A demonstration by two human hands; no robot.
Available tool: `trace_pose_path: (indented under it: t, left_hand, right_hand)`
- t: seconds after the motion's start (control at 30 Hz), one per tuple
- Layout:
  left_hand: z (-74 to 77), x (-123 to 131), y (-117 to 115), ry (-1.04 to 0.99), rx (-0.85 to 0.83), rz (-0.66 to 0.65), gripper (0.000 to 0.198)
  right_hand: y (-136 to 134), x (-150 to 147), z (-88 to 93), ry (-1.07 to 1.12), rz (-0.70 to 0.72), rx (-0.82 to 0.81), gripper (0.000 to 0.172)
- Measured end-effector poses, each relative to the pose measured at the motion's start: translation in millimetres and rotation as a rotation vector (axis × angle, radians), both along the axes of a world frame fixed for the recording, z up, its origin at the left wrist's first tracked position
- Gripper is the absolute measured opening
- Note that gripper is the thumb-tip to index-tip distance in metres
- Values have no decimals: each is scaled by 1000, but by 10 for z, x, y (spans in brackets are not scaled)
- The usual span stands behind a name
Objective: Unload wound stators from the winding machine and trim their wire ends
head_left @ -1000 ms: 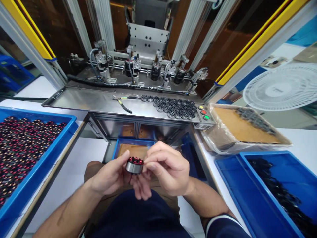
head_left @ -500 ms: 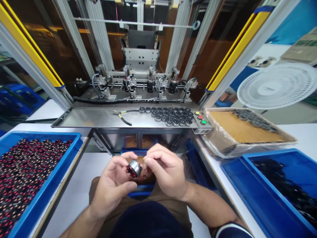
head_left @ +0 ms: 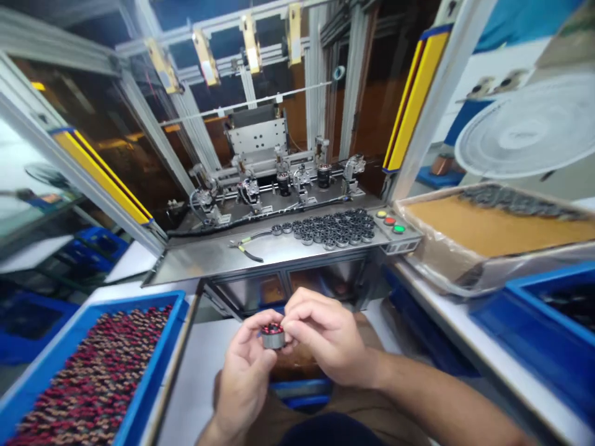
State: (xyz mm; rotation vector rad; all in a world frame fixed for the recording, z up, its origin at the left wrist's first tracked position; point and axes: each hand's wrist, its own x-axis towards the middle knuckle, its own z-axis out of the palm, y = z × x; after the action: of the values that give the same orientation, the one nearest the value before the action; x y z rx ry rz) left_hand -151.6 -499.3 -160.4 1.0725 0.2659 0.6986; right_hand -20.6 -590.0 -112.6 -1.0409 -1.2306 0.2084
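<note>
My left hand [head_left: 246, 359] curls around a small round motor part [head_left: 273, 339], thumb against its near side and fingers wrapping its far side. On my right hand [head_left: 328, 337], thumb and forefinger are drawn narrow at the part's right edge; I cannot tell whether anything is pinched between them. The part sits low in my view, above the lap, nearly upright, with a smooth silver ring outside and red and black windings showing on top; the right fingertips cover some of its edge. Beyond, on a metal ledge [head_left: 195, 259], I see pliers [head_left: 240, 245] with handles spread, then a cluster of black-and-silver rings [head_left: 332, 228] reaching towards a button box [head_left: 409, 240]. To my left is a blue tray [head_left: 162, 359] full of red and copper-coloured parts, blurred; to my right, a plastic-lined carton [head_left: 446, 257] stands behind a blue bin [head_left: 493, 310].
</note>
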Motion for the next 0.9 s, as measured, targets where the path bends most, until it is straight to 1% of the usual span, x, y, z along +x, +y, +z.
trace_pose_path:
  t: [0.13, 0.2, 0.23, 0.37, 0.43, 0.53, 0.63, 0.67, 0.73, 0.8, 0.83, 0.9]
  left_hand:
    - [-58, 37, 69, -50, 97, 153, 30]
    - [-68, 47, 102, -47, 112, 173, 29]
    - [-67, 47, 114, -48, 105, 170, 29]
    - [-49, 27, 138, -83, 44, 130, 27]
    - [-29, 22, 135, -97, 17, 109, 29]
    - [14, 30, 127, -100, -5, 78, 29]
    - [45, 36, 130, -96, -2, 40, 28]
    - [48, 34, 132, -100, 7, 29, 27]
    - [41, 19, 136, -109, 33, -3, 28]
    - [21, -1, 133, -105, 71, -34, 28]
    - [10, -11, 130, -103, 93, -49, 28]
    - [-5, -30, 128, -89, 136, -84, 29]
  right_hand:
    - [8, -58, -53, 116, -88, -29, 17]
    - [-6, -115, -95, 251, -75, -91, 20]
    - [-16, -147, -122, 338, -24, -142, 21]
    - [-40, -257, -260, 655, 266, -361, 25]
    - [-30, -287, -318, 731, 333, -404, 28]
    - [-4, -299, -374, 777, 372, -403, 30]
    - [-2, -291, -411, 836, 411, -353, 32]
    - [-6, -286, -420, 877, 435, -328, 35]
    - [-16, -277, -430, 953, 508, -298, 47]
    - [-19, -274, -432, 984, 597, -309, 56]
    - [-17, -275, -433, 984, 638, -325, 56]
    - [-10, -280, -439, 987, 692, -359, 49]
